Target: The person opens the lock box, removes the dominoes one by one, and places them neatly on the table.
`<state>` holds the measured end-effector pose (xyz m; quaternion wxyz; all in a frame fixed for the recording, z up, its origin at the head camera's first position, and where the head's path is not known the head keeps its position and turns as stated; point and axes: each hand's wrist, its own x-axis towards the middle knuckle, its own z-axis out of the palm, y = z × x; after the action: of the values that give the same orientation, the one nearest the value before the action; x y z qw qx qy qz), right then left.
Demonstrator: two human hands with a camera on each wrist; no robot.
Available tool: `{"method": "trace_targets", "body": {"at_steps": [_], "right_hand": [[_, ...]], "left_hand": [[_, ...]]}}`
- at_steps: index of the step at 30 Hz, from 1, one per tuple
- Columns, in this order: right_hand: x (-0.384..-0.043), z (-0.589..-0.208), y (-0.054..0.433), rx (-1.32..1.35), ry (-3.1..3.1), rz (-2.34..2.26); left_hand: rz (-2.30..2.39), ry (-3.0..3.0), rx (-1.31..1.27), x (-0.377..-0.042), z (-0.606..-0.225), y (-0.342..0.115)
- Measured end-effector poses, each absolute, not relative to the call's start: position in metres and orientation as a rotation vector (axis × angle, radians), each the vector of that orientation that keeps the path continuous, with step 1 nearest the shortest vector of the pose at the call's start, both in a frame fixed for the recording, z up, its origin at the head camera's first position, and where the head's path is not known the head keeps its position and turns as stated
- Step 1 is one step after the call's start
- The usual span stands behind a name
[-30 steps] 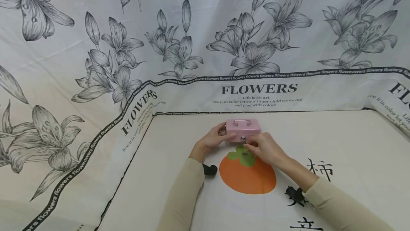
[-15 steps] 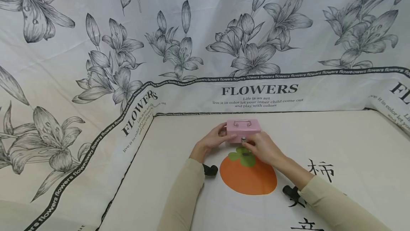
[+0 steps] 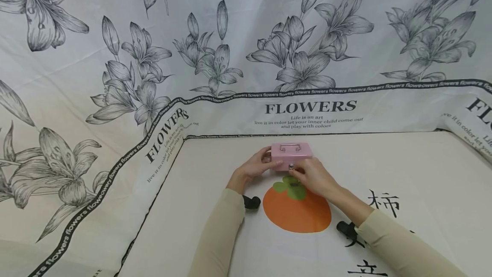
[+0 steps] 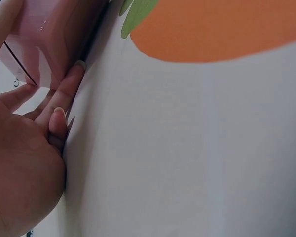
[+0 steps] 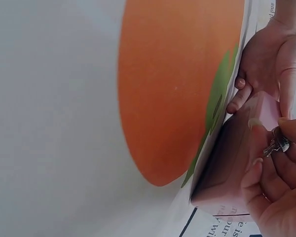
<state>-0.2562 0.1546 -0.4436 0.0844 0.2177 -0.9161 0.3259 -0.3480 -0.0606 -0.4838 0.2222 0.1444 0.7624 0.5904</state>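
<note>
A small pink cash box (image 3: 285, 156) with a thin metal handle (image 3: 290, 144) on its lid sits at the back of the table. My left hand (image 3: 254, 167) holds its left side, thumb along the front and fingers around the corner. Low at the box's edge, my left fingers (image 4: 68, 85) show in the left wrist view. At the front, where the lock is, my right hand (image 3: 317, 178) pinches a small silver key (image 5: 275, 144) between thumb and fingers. In the head view that hand covers the box's right front corner.
The white cloth (image 3: 184, 213) bears a printed orange persimmon (image 3: 297, 213) in front of the box and black characters (image 3: 385, 203) at right. A flower-printed curtain (image 3: 230, 115) rises behind. Black wrist cameras (image 3: 251, 202) sit at both wrists.
My right wrist has rolled and shifted slightly left, turning the fingers at the lock. The left hand and the cash box have stayed in place.
</note>
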Motion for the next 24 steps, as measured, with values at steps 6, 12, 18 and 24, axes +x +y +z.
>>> {"method": "trace_targets", "body": {"at_steps": [6,12,18,24], "right_hand": [[-0.2539,-0.4433,0.1573,0.618,-2.768,1.02],[-0.2529,-0.4434,0.1596,0.577,-2.78,1.102],[-0.2512,-0.4427,0.1616,0.551,-2.792,1.194],[-0.251,-0.4409,0.1633,0.516,-2.793,1.258]], "left_hand": [[1.615,2.112,0.39,-0.3483,-0.4844,-0.0598],[1.634,2.112,0.39,-0.3481,-0.4841,-0.0595],[1.649,2.105,0.376,-0.3468,-0.4856,-0.0599],[1.643,2.109,0.372,-0.3477,-0.4859,-0.0592]]}}
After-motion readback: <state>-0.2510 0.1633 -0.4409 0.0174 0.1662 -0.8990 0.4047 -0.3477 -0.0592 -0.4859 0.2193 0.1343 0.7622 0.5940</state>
